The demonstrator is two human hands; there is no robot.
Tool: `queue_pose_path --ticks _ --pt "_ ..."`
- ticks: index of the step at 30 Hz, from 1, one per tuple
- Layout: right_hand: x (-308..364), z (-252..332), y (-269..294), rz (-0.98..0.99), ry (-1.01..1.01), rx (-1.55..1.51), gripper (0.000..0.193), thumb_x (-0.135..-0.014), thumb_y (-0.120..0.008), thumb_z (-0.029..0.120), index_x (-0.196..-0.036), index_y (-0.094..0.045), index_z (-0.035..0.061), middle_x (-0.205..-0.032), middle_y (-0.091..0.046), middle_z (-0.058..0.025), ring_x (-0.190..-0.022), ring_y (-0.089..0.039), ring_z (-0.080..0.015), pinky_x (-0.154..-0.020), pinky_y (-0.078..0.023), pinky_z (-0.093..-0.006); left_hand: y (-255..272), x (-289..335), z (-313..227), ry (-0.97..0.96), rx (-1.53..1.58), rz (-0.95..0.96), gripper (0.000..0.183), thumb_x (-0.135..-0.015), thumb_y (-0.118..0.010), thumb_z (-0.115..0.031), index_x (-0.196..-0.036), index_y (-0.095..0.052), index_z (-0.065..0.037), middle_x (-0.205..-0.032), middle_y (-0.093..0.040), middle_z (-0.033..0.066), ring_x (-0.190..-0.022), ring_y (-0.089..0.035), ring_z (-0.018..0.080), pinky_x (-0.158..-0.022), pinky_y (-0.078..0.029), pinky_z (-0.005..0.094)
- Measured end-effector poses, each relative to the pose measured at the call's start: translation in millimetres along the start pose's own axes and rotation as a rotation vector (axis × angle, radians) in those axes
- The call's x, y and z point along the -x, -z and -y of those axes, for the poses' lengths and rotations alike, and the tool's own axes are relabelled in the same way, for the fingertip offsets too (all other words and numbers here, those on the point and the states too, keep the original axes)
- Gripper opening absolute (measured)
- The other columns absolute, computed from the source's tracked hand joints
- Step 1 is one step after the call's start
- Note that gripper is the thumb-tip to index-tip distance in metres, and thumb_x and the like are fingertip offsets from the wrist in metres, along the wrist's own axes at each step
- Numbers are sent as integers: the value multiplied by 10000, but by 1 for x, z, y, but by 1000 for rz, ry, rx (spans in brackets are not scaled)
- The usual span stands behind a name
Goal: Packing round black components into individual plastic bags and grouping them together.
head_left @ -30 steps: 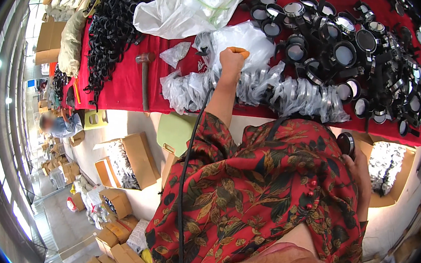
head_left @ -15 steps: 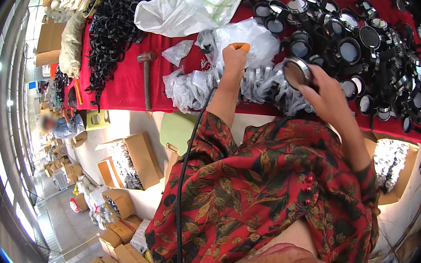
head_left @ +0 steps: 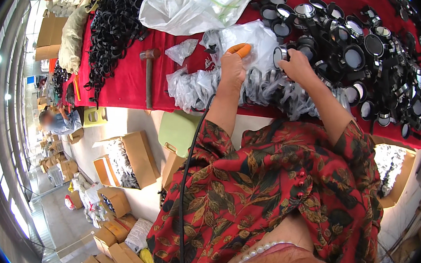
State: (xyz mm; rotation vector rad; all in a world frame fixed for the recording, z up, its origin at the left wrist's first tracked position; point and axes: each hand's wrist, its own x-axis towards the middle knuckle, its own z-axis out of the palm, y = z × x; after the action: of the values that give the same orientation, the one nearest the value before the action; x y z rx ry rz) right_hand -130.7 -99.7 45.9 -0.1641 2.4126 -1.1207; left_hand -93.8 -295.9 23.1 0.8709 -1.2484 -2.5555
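Red tablecloth; red shirt, green-gold leaf print; black-and-silver round pieces; orange finger cover; white bag.

A red-covered counter carries a hammer (handle toward the near edge). Left of the hammer lie heaped black straps; right of it, plastic-bagged pieces; farther right, piled black-rimmed discs; beyond it, rightward, white plastic sheeting.

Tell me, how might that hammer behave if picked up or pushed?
The hammer would probably feel head-heavy, since its thick head sits on a slimmer handle. It should stay stiff, as that handle looks straight. Pushed, it may drag rather than roll, lying flat on the red cloth.
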Motion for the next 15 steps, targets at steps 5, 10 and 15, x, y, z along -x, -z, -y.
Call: queue_pose_path --ticks 5,10,15 --pt "29 32 29 73 73 -351 298 -775 -634 200 -960 -599 -31 -828 -635 -141 -744 -650 -218 -588 -514 -354 17 -3 -5 28 -52 -57 153 -832 -576 60 -982 -602 52 -893 -638 127 -757 -636 219 -693 -567 329" --pt "33 48 29 393 75 -881 318 -815 -644 179 -1083 -598 13 -912 -629 -53 -762 -633 -140 -564 -510 -270 0 0 -2 27 -97 93 167 -848 -530 78 -1007 -584 70 -926 -633 143 -773 -641 218 -716 -563 328" --pt "8 21 23 436 0 -1113 273 -843 -642 158 -1074 -603 18 -923 -646 -64 -737 -651 -166 -570 -510 -277 8 8 -16 118 52 231 157 -812 -610 78 -966 -610 48 -913 -650 123 -820 -645 217 -760 -548 316"
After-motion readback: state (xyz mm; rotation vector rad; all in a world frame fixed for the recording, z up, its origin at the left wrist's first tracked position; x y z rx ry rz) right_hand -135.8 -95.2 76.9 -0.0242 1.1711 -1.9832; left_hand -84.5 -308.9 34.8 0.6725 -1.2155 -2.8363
